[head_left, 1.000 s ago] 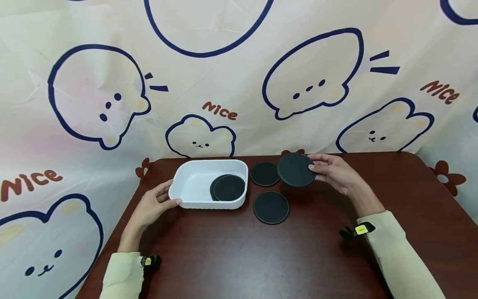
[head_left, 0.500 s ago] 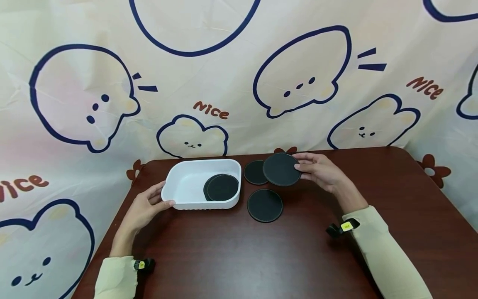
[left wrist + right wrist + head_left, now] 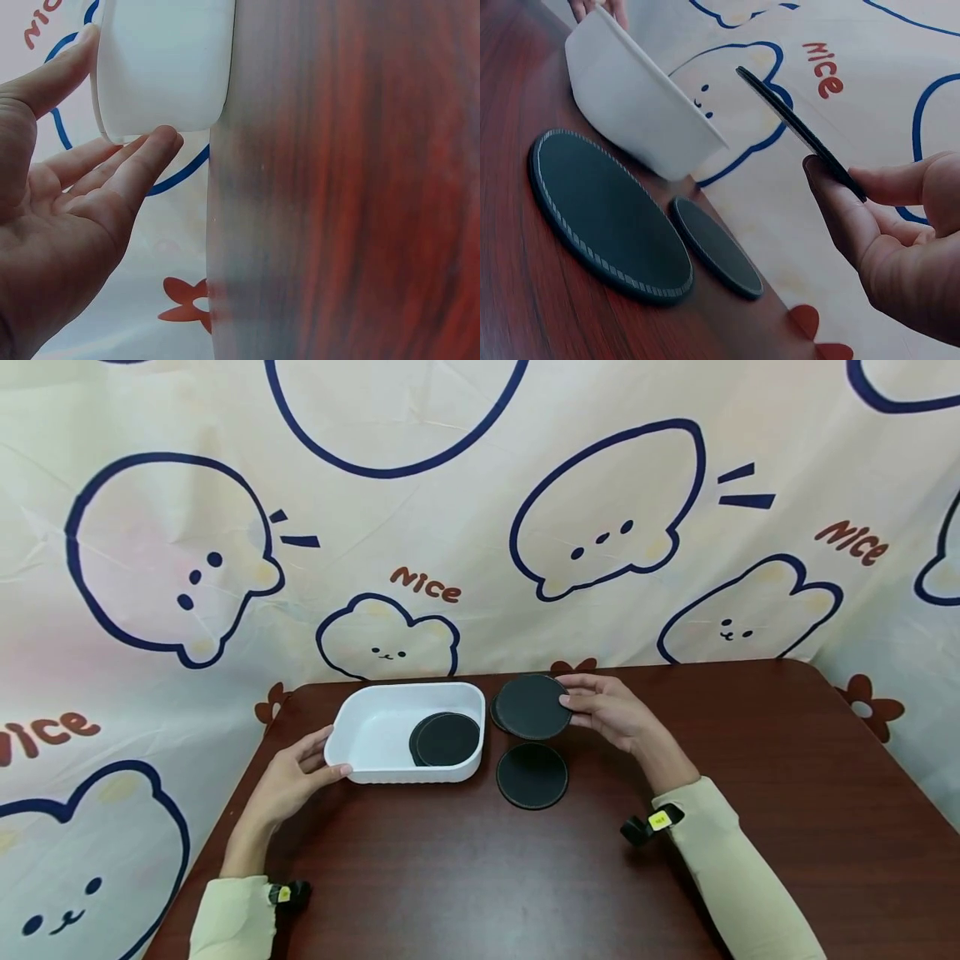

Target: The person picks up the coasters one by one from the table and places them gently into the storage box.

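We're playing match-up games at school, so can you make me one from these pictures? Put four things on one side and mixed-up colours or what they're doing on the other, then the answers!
Things:
1. Tub
2. Right grip
3. Table
4. Left grip

Matches:
A. dark reddish brown
B. holding one end of the tub
C. white
D. pinching a black disc in the air

Right pairs: 1-C, 2-D, 3-A, 4-B
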Demonstrator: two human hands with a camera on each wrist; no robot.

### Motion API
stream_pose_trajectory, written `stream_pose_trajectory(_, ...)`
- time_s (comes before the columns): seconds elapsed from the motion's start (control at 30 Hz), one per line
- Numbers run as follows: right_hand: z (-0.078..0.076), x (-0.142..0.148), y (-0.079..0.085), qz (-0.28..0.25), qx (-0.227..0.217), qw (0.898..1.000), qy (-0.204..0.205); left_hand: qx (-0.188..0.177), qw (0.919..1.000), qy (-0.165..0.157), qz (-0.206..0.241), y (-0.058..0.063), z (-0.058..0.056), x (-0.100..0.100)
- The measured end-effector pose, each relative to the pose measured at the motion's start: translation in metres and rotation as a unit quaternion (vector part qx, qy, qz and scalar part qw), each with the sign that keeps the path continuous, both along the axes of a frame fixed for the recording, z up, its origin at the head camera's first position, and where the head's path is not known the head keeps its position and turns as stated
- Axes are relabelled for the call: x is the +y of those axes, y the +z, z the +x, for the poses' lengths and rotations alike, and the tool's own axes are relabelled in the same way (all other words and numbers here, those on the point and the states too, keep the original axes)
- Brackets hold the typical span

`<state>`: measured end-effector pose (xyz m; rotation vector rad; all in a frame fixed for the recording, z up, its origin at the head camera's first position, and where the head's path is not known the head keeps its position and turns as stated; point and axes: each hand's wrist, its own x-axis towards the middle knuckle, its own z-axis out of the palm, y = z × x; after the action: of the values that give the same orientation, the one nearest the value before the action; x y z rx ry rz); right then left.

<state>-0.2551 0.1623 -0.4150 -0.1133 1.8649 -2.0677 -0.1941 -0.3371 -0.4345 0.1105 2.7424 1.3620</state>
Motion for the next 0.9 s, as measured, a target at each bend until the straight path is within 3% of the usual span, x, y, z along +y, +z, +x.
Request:
stream_pose_trajectory(0.57,0.000,-0.059,0.003,-0.038,0.014,0.999,0.028,0.004,1.0000,-0.001,0.006,-0.004,0.003,-0.001)
stream_pose_trajectory(0.9,-0.004,-0.094,0.007,-0.058,0.005,0.998,0.030,0.002,0.9999,0.002,0.010,-0.001,0.001,0.000)
